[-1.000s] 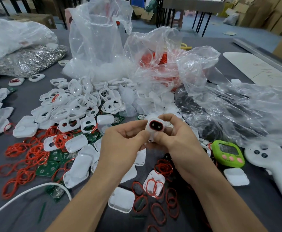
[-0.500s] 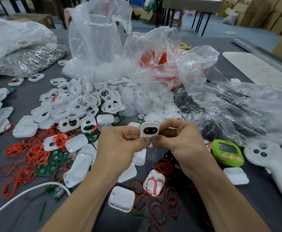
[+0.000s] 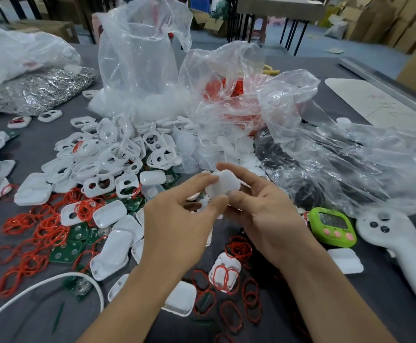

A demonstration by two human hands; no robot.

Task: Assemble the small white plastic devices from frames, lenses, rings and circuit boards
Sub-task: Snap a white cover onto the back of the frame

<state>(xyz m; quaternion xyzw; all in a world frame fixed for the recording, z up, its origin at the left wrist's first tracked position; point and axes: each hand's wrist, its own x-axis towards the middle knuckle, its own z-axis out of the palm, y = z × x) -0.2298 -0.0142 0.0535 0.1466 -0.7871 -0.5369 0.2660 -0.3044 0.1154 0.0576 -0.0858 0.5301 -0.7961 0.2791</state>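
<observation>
Both hands are up over the counter (image 3: 24, 330) w/ the device (image 3: 223, 185) between them, above the loose parts and touching none of them.

Your left hand (image 3: 177, 219) is curled, thumb + forefinger pinching the device's near-left edge. Your right hand (image 3: 266, 216) cups it from the right: thumb against the side, forefinger reaching over the top, other fingers loosely bent below. It's motion-blurred, so exact contact pts can't be read, nor which face is up.

Handling, judged from looks:
- Small moulded white shell, prob. very light, so no real grip force is needed.
- Stiff but thin-walled. Squeeze across the flat faces and it may flex or pop a snap fit, so hold by the short rounded ends or the rim instead.
- Glossy plastic, likely slick on dry fingertips. Pinch w/ the pads on opposite edges, not w/ the tips.
- Keep fingers off the lens openings, since smudges and pressure there look like the weak pt.
- If a ring sits inside it's soft + stretchy and can slip out of its groove when the shell twists, so turn the piece slowly.

Spare stock is close by: frames (image 3: 108, 154) piled ahead-left, red rings (image 3: 36, 243) and green circuit boards (image 3: 64, 253) scattered left. A green timer (image 3: 333, 226) sits just right of your right hand.
</observation>
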